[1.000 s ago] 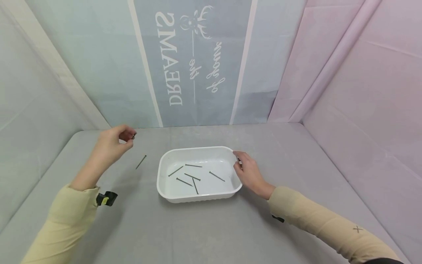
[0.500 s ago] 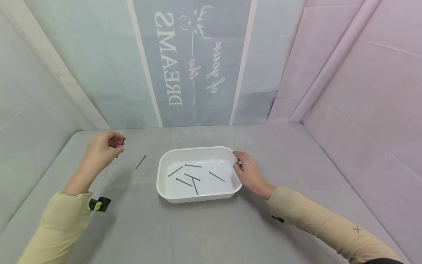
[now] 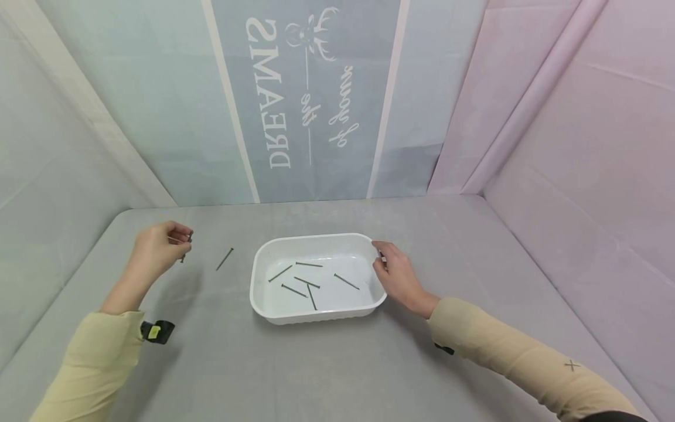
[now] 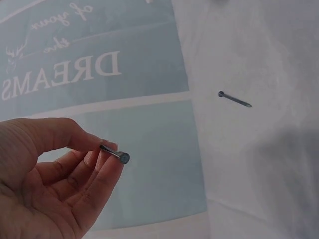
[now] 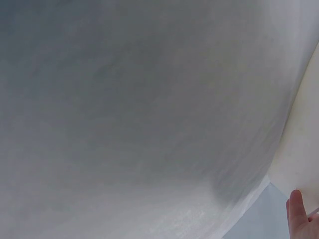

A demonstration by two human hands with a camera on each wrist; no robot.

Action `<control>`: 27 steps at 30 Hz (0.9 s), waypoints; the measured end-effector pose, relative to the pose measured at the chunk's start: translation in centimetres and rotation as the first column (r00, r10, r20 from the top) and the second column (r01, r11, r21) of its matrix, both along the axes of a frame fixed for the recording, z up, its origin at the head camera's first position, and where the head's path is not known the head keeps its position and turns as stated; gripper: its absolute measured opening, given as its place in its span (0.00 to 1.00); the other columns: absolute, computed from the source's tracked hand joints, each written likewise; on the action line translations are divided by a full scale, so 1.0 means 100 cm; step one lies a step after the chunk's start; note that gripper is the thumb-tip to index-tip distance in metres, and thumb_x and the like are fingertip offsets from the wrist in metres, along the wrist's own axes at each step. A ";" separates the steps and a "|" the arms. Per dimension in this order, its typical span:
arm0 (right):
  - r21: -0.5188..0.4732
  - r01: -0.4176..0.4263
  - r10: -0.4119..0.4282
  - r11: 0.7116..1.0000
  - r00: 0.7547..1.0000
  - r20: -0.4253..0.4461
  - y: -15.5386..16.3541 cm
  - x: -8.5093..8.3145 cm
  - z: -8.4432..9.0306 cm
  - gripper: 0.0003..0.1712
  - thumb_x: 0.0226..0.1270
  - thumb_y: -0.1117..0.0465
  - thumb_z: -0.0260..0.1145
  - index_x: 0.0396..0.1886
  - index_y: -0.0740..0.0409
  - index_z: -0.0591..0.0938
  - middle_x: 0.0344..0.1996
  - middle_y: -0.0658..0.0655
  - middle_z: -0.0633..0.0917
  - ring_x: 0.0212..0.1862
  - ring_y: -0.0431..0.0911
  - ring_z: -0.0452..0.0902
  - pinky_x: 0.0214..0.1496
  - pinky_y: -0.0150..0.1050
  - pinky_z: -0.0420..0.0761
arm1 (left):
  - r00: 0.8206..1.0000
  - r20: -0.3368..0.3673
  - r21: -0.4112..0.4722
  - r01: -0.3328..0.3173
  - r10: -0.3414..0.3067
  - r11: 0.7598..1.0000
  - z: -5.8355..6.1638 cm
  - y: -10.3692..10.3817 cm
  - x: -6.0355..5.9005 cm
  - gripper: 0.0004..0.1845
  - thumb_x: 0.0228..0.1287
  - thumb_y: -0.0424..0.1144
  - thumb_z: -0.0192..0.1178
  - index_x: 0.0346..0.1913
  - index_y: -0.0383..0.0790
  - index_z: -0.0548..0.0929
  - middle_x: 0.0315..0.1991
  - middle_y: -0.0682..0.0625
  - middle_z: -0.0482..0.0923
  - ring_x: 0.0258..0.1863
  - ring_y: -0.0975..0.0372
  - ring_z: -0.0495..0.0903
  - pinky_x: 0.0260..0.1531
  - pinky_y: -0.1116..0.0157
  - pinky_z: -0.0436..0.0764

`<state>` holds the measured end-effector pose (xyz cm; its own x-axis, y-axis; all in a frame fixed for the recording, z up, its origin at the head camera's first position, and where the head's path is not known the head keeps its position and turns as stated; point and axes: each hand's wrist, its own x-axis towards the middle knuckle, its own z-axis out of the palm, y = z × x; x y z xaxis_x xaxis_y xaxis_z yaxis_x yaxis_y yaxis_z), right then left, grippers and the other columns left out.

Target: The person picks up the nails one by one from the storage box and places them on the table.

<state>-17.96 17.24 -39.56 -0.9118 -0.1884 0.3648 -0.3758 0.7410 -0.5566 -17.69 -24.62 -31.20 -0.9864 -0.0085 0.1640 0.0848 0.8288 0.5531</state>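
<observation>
My left hand (image 3: 155, 249) is raised over the left part of the table, pinching a steel nail (image 4: 114, 154) between thumb and fingertips. In the left wrist view its round head faces the camera. Another nail (image 3: 224, 259) lies on the table just right of that hand, slanting, also in view as a loose nail (image 4: 235, 99) from the left wrist. A white plastic tray (image 3: 316, 319) with several nails scattered on its bottom stands mid-table. At its right end my right hand (image 3: 402, 278) grips the rim; only some fingers (image 5: 297, 211) show in the right wrist view.
The grey-covered table (image 3: 337, 369) extends around the tray. Pale fabric walls close in on the left, right and back; the printed back cloth (image 3: 311, 105) meets the table's far edge. A dark strap device (image 3: 158, 332) sits at the left cuff.
My left hand has moved left and slightly nearer, away from the loose nail, still pinching its own nail. The right hand, tray and nails inside stay where they were.
</observation>
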 end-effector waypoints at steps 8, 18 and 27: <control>-0.009 0.002 -0.001 1.000 1.000 0.010 0.000 0.000 0.001 0.22 0.62 0.69 0.49 0.56 0.67 0.72 0.50 0.62 0.76 0.44 0.50 0.76 0.40 0.39 0.81 | 0.997 0.071 0.032 -0.029 0.027 0.999 -0.011 -0.004 -0.004 0.13 0.56 0.29 0.56 0.43 0.25 0.76 0.36 0.33 0.78 0.34 0.47 0.79 0.25 0.63 0.80; 0.001 0.000 0.000 1.000 1.000 -0.002 0.000 0.000 0.000 0.22 0.61 0.69 0.49 0.56 0.68 0.73 0.49 0.63 0.77 0.43 0.50 0.76 0.39 0.39 0.81 | 0.988 0.151 0.080 -0.040 0.028 0.996 -0.023 -0.009 -0.010 0.13 0.55 0.28 0.54 0.42 0.22 0.75 0.33 0.35 0.77 0.24 0.62 0.78 0.22 0.69 0.81; 0.004 -0.002 0.002 1.000 1.000 -0.006 0.000 0.000 -0.001 0.22 0.61 0.69 0.50 0.56 0.68 0.73 0.48 0.62 0.77 0.42 0.49 0.76 0.38 0.39 0.81 | 0.971 0.236 0.114 -0.057 0.029 0.992 -0.037 -0.011 -0.015 0.15 0.55 0.28 0.53 0.44 0.20 0.74 0.32 0.36 0.77 0.22 0.65 0.78 0.27 0.61 0.84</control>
<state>-17.94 17.24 -39.64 -0.9091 -0.1919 0.3698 -0.3808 0.7427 -0.5508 -19.21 -25.72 -34.90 -0.9955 -0.0569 -0.0753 -0.0923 0.7558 0.6483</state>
